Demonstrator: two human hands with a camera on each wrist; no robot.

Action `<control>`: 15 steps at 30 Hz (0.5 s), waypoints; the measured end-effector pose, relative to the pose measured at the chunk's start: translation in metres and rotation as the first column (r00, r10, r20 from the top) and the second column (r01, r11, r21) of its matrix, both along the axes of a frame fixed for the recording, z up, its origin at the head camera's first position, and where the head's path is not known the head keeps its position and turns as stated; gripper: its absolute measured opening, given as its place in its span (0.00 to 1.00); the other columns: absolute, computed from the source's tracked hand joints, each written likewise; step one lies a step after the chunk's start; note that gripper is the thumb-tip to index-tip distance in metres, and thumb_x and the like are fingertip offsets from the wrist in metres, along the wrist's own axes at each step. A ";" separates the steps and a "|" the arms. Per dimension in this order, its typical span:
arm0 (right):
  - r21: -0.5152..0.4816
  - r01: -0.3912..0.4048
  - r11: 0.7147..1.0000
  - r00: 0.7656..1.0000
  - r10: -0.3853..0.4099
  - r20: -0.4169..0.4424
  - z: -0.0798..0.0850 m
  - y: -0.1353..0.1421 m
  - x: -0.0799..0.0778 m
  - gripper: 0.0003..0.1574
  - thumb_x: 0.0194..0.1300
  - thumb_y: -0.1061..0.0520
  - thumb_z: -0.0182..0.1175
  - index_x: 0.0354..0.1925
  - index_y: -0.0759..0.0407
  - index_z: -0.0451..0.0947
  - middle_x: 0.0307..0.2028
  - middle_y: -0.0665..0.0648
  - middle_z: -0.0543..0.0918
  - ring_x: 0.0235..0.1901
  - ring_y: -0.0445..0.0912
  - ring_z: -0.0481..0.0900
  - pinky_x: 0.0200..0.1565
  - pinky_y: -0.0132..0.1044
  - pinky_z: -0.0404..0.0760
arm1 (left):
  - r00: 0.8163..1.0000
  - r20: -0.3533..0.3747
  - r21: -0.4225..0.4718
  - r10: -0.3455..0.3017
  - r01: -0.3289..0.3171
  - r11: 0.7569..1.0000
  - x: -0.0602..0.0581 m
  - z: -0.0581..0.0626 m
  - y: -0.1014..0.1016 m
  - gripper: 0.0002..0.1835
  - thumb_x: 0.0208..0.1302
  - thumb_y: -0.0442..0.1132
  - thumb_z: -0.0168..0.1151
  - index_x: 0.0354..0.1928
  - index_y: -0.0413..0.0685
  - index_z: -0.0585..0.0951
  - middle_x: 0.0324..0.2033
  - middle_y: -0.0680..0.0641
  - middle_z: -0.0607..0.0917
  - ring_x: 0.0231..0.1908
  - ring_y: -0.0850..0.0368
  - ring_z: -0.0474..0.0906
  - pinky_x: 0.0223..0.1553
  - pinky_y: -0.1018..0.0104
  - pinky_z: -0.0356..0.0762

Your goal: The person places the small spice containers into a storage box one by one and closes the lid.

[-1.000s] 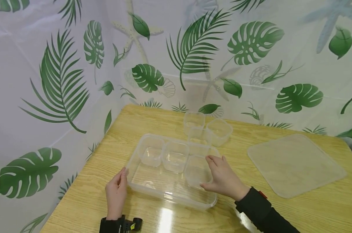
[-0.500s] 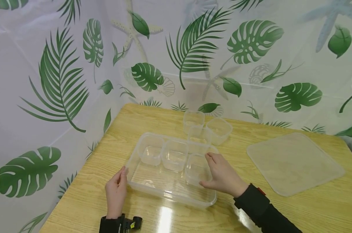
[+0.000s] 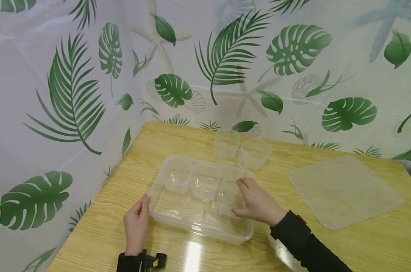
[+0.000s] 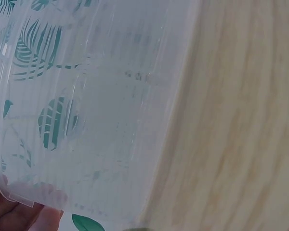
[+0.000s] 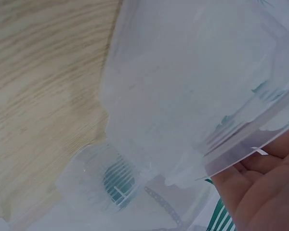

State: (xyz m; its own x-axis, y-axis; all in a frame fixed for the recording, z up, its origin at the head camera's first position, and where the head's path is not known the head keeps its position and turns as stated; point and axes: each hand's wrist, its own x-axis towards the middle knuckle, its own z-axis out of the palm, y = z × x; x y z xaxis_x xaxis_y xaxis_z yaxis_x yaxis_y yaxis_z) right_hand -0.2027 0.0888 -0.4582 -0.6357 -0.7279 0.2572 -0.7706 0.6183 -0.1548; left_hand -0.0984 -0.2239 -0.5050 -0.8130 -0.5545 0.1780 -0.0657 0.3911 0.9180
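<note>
A large clear plastic box [image 3: 222,235] sits on the wooden table, its left rim pinched between the thumb and fingers of my left hand [image 3: 136,226]. In the left wrist view those fingertips [image 4: 45,219] are at the corner of the box wall [image 4: 106,106]. Inside the box, two small clear square containers, one at the left [image 3: 176,183] and one in the middle [image 3: 204,184], stand side by side along the back. My right hand [image 3: 260,202] grips a third small clear container [image 3: 228,198] at the box's right side, thumb at the near side and fingers at the far rim.
Behind the box stand three more small clear containers, one at the back [image 3: 226,140], one at the right [image 3: 256,153] and one nearest the box [image 3: 232,158]. A flat translucent lid [image 3: 346,192] lies on the table [image 3: 100,234] at the right. Leaf-printed cloth [image 3: 294,83] hangs behind.
My right hand has shifted slightly left and away from me at the small container. The left hand keeps its place on the box rim.
</note>
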 end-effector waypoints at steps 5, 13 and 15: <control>-0.020 0.012 1.000 0.999 -0.011 0.042 -0.002 0.001 -0.007 0.46 0.48 0.47 0.65 0.53 0.80 0.64 0.50 0.73 0.69 0.50 0.61 0.69 0.45 0.44 0.72 | 1.000 0.004 0.004 -0.005 0.005 1.000 0.001 0.000 0.001 0.22 0.68 0.47 0.46 0.50 0.36 0.77 0.48 0.38 0.78 0.13 0.58 0.55 0.16 0.68 0.56; -0.038 0.039 0.999 0.994 -0.035 0.108 -0.003 0.002 -0.017 0.47 0.50 0.47 0.64 0.56 0.79 0.62 0.53 0.73 0.68 0.54 0.62 0.67 0.50 0.48 0.69 | 1.000 0.019 0.019 -0.014 0.014 1.000 0.001 -0.001 0.001 0.21 0.68 0.47 0.47 0.51 0.36 0.77 0.48 0.39 0.78 0.10 0.59 0.48 0.15 0.69 0.55; -0.036 0.046 0.998 0.992 -0.041 0.122 -0.003 0.002 -0.019 0.47 0.50 0.47 0.64 0.56 0.79 0.62 0.53 0.73 0.67 0.54 0.62 0.66 0.51 0.48 0.69 | 1.000 0.018 0.017 -0.016 0.015 1.000 0.001 -0.001 0.001 0.22 0.68 0.47 0.47 0.51 0.36 0.77 0.48 0.39 0.78 0.10 0.60 0.47 0.14 0.69 0.54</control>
State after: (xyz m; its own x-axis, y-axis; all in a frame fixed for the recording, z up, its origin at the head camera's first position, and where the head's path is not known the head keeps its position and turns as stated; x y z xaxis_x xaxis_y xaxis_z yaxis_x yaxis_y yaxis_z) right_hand -0.2221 0.0908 -0.4612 -0.6945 -0.6901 0.2034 -0.7173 0.6424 -0.2697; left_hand -0.0974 -0.2234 -0.5057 -0.8245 -0.5446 0.1539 -0.0762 0.3762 0.9234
